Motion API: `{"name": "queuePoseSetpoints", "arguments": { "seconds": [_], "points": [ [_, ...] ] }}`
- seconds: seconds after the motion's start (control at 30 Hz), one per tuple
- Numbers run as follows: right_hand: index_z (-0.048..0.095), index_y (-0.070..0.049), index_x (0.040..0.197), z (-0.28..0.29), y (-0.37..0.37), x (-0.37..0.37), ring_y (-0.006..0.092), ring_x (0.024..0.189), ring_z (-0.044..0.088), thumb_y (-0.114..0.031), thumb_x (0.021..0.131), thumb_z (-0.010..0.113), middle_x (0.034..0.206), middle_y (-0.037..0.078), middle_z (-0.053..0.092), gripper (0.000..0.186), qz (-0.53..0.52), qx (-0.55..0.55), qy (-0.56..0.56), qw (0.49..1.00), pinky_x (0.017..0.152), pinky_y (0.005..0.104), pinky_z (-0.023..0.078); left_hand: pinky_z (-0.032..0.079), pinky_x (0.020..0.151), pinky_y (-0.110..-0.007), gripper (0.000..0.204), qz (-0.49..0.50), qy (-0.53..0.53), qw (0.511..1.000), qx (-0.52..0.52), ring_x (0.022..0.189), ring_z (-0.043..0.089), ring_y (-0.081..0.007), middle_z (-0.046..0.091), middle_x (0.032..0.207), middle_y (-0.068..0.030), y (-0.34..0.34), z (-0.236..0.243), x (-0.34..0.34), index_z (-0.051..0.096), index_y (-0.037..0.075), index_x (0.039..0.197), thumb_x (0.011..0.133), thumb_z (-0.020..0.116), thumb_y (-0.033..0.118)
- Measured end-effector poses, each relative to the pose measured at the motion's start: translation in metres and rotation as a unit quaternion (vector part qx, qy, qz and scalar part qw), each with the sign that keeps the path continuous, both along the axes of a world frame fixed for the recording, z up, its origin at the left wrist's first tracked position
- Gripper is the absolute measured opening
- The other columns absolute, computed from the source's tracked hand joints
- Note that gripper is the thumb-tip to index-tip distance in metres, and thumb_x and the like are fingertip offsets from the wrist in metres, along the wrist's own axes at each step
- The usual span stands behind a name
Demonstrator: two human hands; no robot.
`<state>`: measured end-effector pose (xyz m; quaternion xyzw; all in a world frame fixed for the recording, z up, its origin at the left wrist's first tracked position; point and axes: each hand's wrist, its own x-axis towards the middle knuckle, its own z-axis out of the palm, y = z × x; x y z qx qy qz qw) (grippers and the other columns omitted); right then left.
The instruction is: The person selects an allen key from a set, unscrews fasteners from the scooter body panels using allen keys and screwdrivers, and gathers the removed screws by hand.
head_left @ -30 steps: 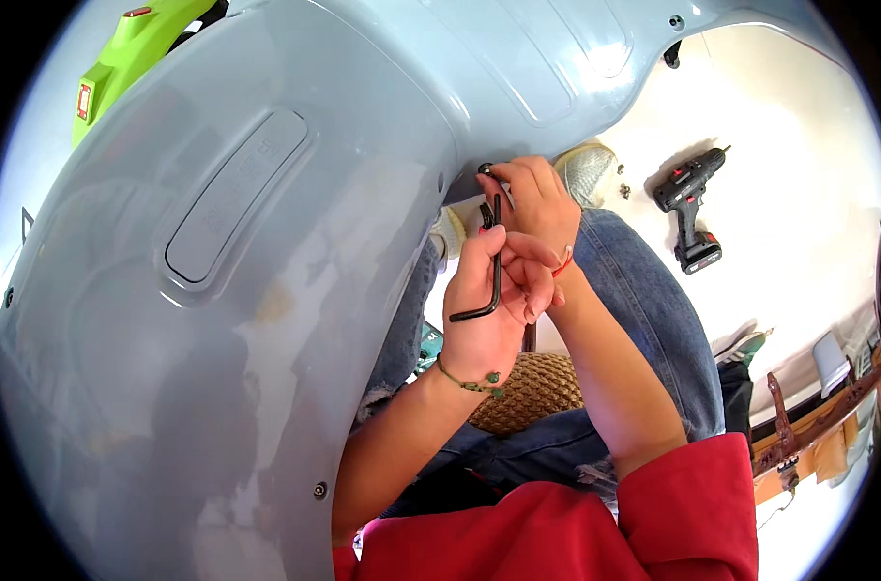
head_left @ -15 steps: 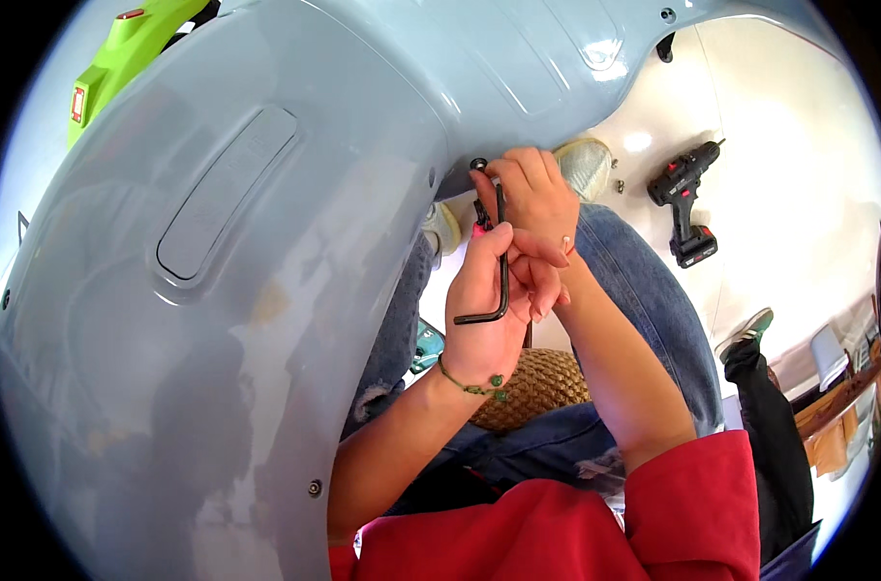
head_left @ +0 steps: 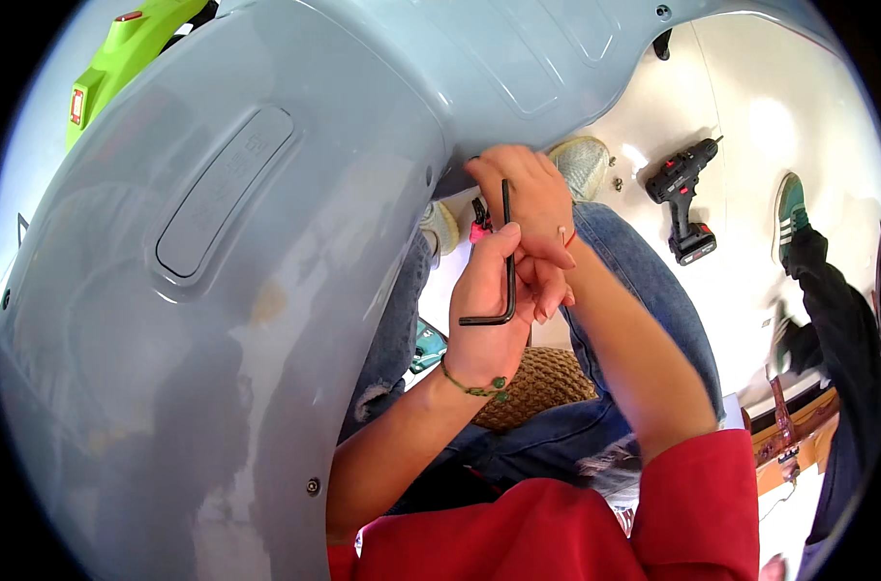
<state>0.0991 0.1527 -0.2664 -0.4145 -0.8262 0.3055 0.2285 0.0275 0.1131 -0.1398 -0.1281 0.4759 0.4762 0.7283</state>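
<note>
The left hand (head_left: 494, 310) was closed around a black L-shaped hex key (head_left: 505, 257). The long part of the key stood straight up, and its short part stuck out to the left, below the fingers. The right hand (head_left: 523, 198) was closed too, pinching the top of the key, right at the edge of the big grey plastic body panel (head_left: 218, 242). The two hands touched each other. They were above the person's knees in blue jeans (head_left: 644, 281). A woven brown seat (head_left: 547, 387) showed under the legs. A black and red cordless drill (head_left: 687, 198) lay on the white floor (head_left: 750, 116), well apart from the hands. Another person's green shoe (head_left: 791, 208) stood near the drill.
</note>
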Motion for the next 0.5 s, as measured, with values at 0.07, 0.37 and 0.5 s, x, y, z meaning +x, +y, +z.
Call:
{"name": "queuePoseSetpoints", "arguments": {
  "seconds": [0.07,0.37,0.5],
  "points": [
    [0.061,-0.011,0.091,-0.010,0.013,0.009,0.0196,0.088,0.057,-0.019,0.082,0.065,0.090,0.001,0.055,0.013,0.036,0.026,-0.003,0.999,0.072,0.0316,0.049,0.045,0.073,-0.034,0.046,-0.006,0.002,1.000,-0.011,0.056,0.044,-0.0131,0.047,0.056,-0.0027,0.002,0.001,0.002,0.062,0.002,0.086,0.101,0.031,0.033],
    [0.061,-0.010,0.088,-0.007,0.013,0.006,0.0186,0.084,0.055,-0.017,0.075,0.061,0.084,0.001,0.051,0.015,0.059,0.025,-0.033,0.997,0.071,0.0311,0.048,0.045,0.071,-0.032,0.047,-0.005,0.009,1.000,-0.005,0.056,0.045,-0.0118,0.047,0.058,-0.0028,0.001,0.001,0.001,0.061,0.000,0.086,0.101,0.031,0.033],
    [0.060,-0.011,0.083,-0.006,0.031,0.015,0.0179,0.084,0.053,-0.016,0.074,0.059,0.086,0.000,0.051,0.011,0.192,0.092,-0.018,0.977,0.073,0.0298,0.046,0.046,0.069,-0.031,0.049,-0.005,0.023,0.999,-0.031,0.055,0.047,-0.0118,0.049,0.059,-0.0036,0.001,0.002,0.005,0.061,-0.002,0.086,0.101,0.030,0.033]
  ]
}}
